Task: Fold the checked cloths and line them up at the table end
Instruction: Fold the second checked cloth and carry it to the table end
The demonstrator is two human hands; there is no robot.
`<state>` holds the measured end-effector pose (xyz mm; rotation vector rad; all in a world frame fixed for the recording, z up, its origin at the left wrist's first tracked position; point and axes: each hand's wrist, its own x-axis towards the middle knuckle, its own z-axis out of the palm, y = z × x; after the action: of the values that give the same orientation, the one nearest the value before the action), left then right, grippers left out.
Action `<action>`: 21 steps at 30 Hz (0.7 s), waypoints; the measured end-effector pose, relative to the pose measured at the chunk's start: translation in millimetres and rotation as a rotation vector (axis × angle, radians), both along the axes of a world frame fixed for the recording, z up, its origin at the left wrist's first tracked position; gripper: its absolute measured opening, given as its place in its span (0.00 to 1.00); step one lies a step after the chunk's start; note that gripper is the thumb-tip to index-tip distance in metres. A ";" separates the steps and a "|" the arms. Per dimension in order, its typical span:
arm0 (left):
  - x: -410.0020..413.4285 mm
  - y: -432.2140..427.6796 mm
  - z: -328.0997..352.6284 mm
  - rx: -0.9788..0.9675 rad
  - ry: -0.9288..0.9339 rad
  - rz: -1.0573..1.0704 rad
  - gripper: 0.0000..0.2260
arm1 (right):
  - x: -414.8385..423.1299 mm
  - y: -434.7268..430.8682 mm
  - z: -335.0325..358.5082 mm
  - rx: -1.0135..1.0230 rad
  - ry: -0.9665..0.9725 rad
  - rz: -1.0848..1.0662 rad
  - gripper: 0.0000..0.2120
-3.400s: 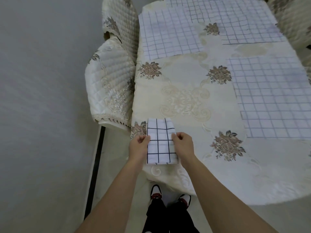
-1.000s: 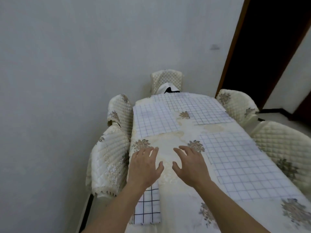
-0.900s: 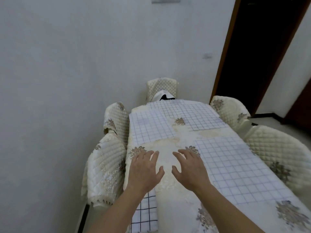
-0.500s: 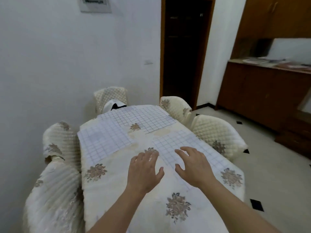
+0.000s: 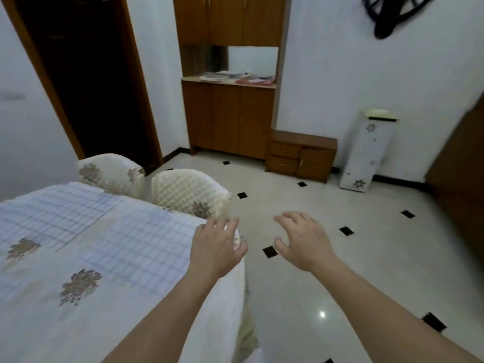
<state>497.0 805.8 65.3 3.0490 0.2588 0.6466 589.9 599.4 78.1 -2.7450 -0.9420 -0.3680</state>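
Two unfolded checked cloths lie flat on the table: one [image 5: 141, 244] near the right edge, another [image 5: 49, 210] farther back on the left. The table [image 5: 52, 323] wears a cream cover with flower patches. My left hand [image 5: 216, 247] hovers over the table's right edge, fingers spread and holding nothing. My right hand [image 5: 303, 242] hangs over the floor to the right of the table, fingers loosely spread, also holding nothing. The folded cloth is out of view.
Two quilted cream chairs [image 5: 188, 195] [image 5: 110, 171] stand along the table's right side. Beyond them are a dark doorway [image 5: 86, 82], a wooden cabinet [image 5: 227, 119], a low drawer unit [image 5: 301, 155] and a white bin [image 5: 366, 153] on the tiled floor [image 5: 340, 271].
The view has swung right, away from the table's length toward the room. The folded cloth I held earlier has dropped out of view. Both hands stay empty and spread, now at the table's right edge.
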 end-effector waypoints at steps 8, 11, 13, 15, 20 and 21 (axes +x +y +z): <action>114.2 -70.8 -14.5 -0.010 0.031 -0.173 0.24 | 72.1 -78.1 -20.0 0.033 0.020 -0.157 0.25; 166.1 -89.3 -23.1 0.012 0.040 -0.208 0.25 | 117.4 -95.5 -31.1 0.065 0.025 -0.191 0.25; 204.9 -102.6 -25.7 0.025 0.043 -0.217 0.24 | 155.6 -108.7 -40.1 0.094 0.026 -0.201 0.26; 243.4 -113.7 -28.7 0.020 0.057 -0.208 0.24 | 198.6 -120.6 -44.8 0.092 0.037 -0.198 0.25; 334.1 -119.5 -32.6 0.029 0.064 -0.155 0.24 | 304.0 -123.4 -37.0 0.097 0.073 -0.174 0.25; 350.8 -121.1 -31.2 0.029 0.063 -0.140 0.24 | 322.2 -123.6 -36.3 0.101 0.067 -0.164 0.24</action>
<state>847.9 684.8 34.1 3.0832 0.0362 0.5511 912.1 475.8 41.8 -2.7308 -0.6652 -0.3387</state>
